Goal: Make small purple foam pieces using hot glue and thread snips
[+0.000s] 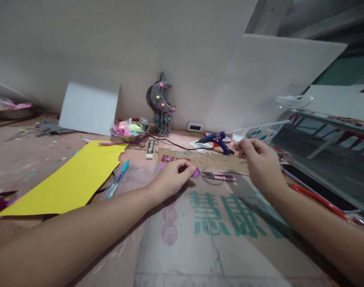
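Observation:
My left hand (173, 179) reaches over the cardboard sheet (182, 255), its thumb and fingers closed on a small purple piece (196, 173). Just right of that piece, pink-handled thread snips (222, 176) lie on the cardboard. My right hand (260, 159) is raised in a pinch; whatever its fingertips hold is too small to name. Close beyond those fingertips stands a blue glue gun (216, 139) with a small red light and a long translucent glue stick (260, 126) in its back.
Yellow paper (71, 175) and a blue pen (119, 178) lie left. Behind are a metal bowl (130, 137) of bright packets and a grey crescent-moon ornament (161, 99). A phone (319, 187) and red-handled tool (318, 199) lie near my right forearm. The glue gun's black cord (179, 146) crosses the back.

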### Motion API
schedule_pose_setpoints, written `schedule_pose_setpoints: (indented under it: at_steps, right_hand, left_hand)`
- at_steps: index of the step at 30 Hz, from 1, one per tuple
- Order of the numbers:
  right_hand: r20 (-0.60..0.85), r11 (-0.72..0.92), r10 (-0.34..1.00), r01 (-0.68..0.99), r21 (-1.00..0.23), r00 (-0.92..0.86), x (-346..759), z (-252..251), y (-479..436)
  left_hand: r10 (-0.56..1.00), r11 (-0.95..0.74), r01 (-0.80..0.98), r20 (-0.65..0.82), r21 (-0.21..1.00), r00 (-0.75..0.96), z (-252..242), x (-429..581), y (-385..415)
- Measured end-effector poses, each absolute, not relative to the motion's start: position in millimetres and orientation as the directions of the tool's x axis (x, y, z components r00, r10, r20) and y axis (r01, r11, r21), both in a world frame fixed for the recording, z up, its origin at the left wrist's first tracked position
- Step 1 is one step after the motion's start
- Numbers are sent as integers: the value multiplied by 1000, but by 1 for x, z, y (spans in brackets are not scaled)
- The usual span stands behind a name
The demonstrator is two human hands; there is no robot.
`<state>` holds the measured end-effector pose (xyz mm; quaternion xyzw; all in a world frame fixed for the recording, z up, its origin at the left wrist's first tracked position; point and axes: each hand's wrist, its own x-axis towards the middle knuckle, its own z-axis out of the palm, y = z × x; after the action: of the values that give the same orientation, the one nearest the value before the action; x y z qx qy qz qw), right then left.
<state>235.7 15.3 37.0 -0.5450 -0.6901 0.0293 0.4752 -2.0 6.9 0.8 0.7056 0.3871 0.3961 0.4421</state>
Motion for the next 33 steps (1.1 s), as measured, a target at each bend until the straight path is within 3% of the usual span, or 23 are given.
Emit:
schedule_pose_setpoints:
  at_steps: [3, 11, 27, 33]
  right_hand:
    - [589, 411, 808, 699, -586, 19, 224, 40, 11]
    - [337, 418, 903, 730, -541, -267, 180, 30, -18]
    - [192, 304, 951, 620, -724, -242, 180, 23, -22]
    - [246, 249, 966, 554, -794, -81, 185, 16, -17]
  left_hand:
    - [895, -305, 174, 219, 936, 389, -1, -2, 7]
    - [879, -362, 222, 252, 905, 404, 1, -2, 5]
    - [865, -381, 213, 266, 900, 425, 1, -1, 6]
    - [896, -303, 172, 218, 937, 388, 0, 1, 7]
